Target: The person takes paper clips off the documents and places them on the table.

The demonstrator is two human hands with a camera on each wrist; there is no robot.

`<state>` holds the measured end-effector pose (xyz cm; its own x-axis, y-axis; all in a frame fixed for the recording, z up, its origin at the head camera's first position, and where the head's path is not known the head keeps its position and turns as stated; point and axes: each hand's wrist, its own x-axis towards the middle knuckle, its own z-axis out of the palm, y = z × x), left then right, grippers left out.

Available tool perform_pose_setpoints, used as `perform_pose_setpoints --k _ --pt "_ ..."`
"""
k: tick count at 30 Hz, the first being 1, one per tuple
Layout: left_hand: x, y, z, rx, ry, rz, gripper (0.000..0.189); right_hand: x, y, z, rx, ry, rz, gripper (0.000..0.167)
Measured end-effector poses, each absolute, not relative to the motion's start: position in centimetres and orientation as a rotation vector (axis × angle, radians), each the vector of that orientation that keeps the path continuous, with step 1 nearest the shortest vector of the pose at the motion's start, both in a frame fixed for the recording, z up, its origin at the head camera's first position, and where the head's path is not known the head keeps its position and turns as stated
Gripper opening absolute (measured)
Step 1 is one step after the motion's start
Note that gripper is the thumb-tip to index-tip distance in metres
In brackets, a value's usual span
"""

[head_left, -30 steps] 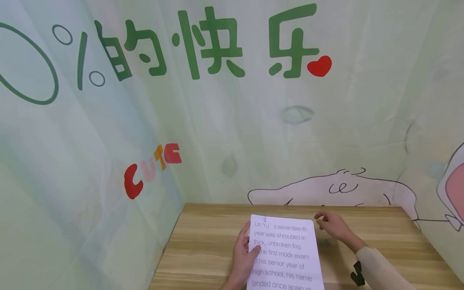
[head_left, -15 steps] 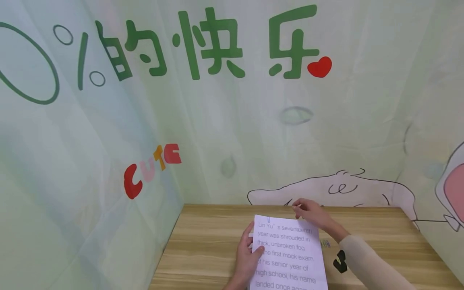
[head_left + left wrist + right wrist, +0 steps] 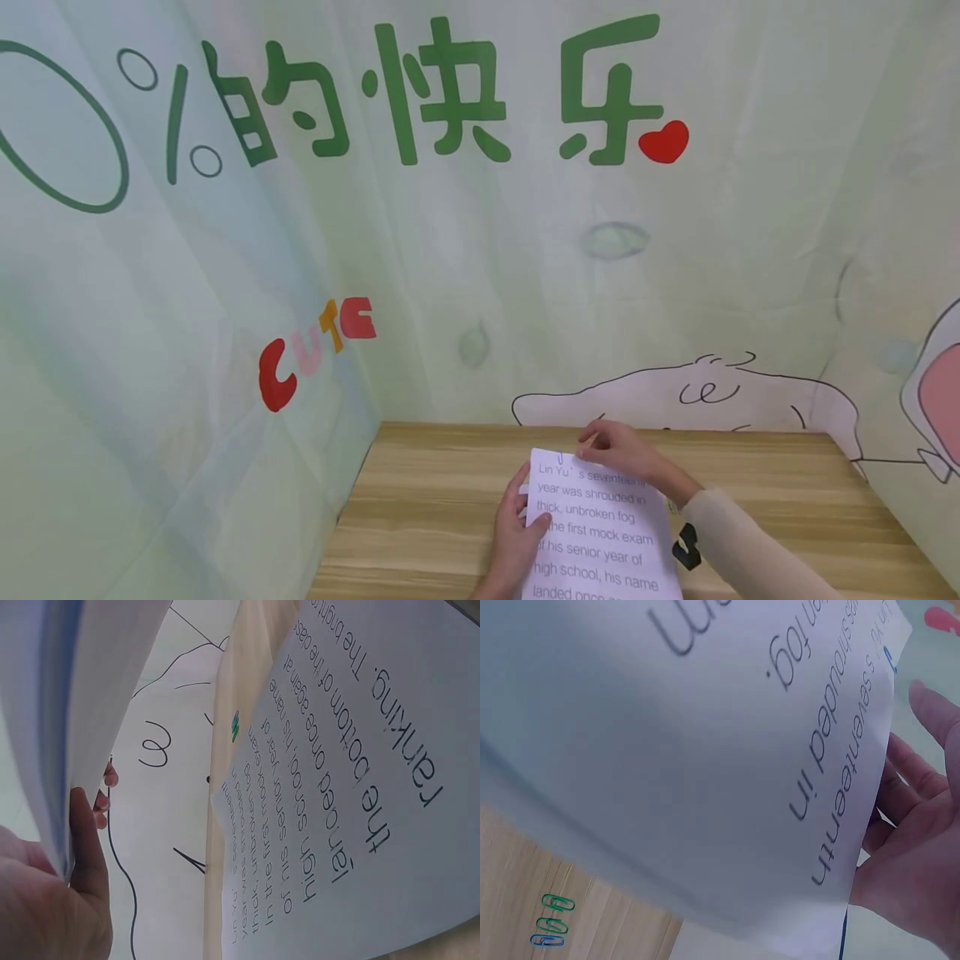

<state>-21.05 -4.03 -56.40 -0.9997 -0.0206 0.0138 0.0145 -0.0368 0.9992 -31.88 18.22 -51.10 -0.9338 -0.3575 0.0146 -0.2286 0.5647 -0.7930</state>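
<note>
A stack of printed paper sheets stands tilted up toward me in the head view. My left hand grips its left edge, thumb on the printed face; in the left wrist view the left hand holds the sheets at their side. A blue paper clip sits on the top edge, left of centre. Just right of that clip is my right hand, at the top edge. The right wrist view has the right hand with thumb apart from the paper and some fingers hidden behind it.
Several green and blue paper clips lie on the wooden table, right of the stack. Printed text on a sheet fills the right of the left wrist view. A printed cloth backdrop closes off the back and sides.
My right hand has moved left, from beside the paper stack to its top edge near the blue clip. The left hand still holds the stack, shifted slightly right.
</note>
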Motion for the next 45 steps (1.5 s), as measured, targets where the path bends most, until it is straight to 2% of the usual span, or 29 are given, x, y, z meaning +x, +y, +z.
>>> perform_pose_setpoints --k 14,25,45 --pt "-20.9 -3.6 -56.3 -0.069 -2.112 -2.317 0.084 -31.7 16.8 -50.8 -0.587 2.602 -1.310 0.033" --pt "-20.9 -3.2 -56.1 -0.096 -2.114 -2.315 0.083 -31.5 16.0 -50.7 -0.600 2.622 -1.321 0.019" --pt "-20.7 -2.7 -56.0 -0.099 -2.124 -2.287 0.081 -30.4 15.4 -49.9 -0.576 2.517 -1.454 0.011"
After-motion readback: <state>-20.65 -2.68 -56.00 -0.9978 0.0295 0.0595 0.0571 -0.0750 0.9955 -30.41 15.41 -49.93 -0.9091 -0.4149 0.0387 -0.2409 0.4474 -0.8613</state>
